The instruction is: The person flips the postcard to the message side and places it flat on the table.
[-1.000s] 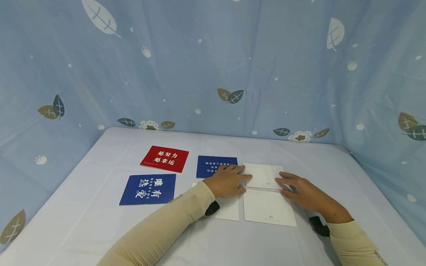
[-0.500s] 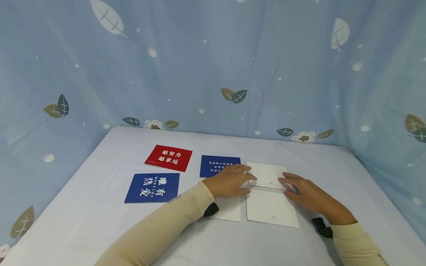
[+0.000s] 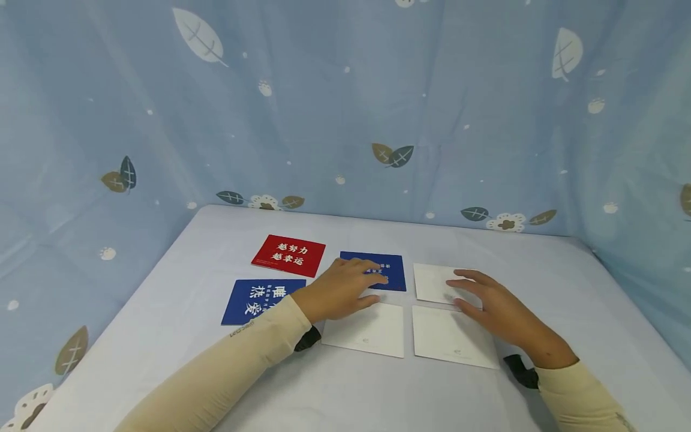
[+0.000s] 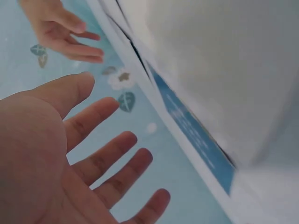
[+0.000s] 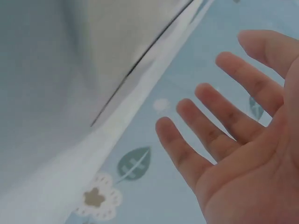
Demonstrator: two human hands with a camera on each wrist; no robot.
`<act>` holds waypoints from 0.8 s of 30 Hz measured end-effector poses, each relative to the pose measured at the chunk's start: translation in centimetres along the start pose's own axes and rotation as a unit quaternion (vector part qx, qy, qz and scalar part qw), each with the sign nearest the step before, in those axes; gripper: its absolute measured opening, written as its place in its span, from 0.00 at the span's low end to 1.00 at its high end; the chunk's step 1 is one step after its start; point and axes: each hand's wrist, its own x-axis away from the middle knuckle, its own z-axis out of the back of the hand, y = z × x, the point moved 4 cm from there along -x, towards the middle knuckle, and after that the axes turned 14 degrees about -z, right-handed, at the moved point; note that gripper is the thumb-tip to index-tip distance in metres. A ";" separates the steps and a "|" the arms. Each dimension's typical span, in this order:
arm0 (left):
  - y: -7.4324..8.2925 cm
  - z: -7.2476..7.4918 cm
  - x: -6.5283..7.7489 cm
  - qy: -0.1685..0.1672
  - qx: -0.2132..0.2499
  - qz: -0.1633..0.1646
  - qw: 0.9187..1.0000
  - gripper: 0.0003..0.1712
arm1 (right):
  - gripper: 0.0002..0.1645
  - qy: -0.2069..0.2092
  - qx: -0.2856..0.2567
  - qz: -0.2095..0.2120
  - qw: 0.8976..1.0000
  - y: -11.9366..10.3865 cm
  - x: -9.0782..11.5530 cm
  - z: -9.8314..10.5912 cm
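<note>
My left hand (image 3: 341, 290) hovers, fingers spread, over the near edge of a blue card with white characters (image 3: 396, 273) and a white card (image 3: 372, 336) below it. In the left wrist view the same hand (image 4: 107, 154) holds nothing. My right hand (image 3: 493, 309) is at the right side of the upper white card (image 3: 432, 282), its loosely bent fingers overlapping that card. The lower white card (image 3: 453, 336), with a small grey mark, lies just nearer. The right wrist view shows the right hand (image 5: 233, 121) with fingers extended and nothing in it.
A red card with white characters (image 3: 288, 255) lies at the back left. Nearer, another blue card (image 3: 243, 300) is partly covered by the left sleeve (image 3: 227, 360). A blue leaf-patterned curtain (image 3: 324, 120) rises behind the white table (image 3: 345, 396).
My left hand has left the white cards' left edges and moved left, uncovering more of the lower left white card. The right hand stays by the upper white card. The head view has shifted slightly.
</note>
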 end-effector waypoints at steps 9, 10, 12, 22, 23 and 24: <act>-2.5 -0.7 1.6 0.005 0.008 0.032 0.999 0.26 | 0.23 -0.011 0.011 0.001 1.000 -3.4 -1.6 -1.1; -2.9 -0.8 1.7 0.008 0.012 0.037 0.999 0.27 | 0.23 -0.012 0.015 0.004 1.000 -3.7 -1.9 -1.3; -3.5 -0.8 1.8 0.013 0.020 0.048 0.999 0.27 | 0.23 -0.012 0.023 0.005 1.000 -4.2 -2.4 -1.8; -5.0 -0.9 1.7 0.009 0.043 0.084 0.996 0.31 | 0.27 -0.035 0.026 -0.019 0.999 -7.0 -4.9 -2.9; -5.2 -0.9 1.7 0.005 0.041 0.088 0.995 0.32 | 0.27 -0.039 0.027 -0.018 0.999 -7.3 -5.1 -3.0; -5.3 -1.0 1.7 0.002 0.041 0.091 0.995 0.32 | 0.28 -0.044 0.026 -0.019 0.998 -7.5 -5.2 -3.1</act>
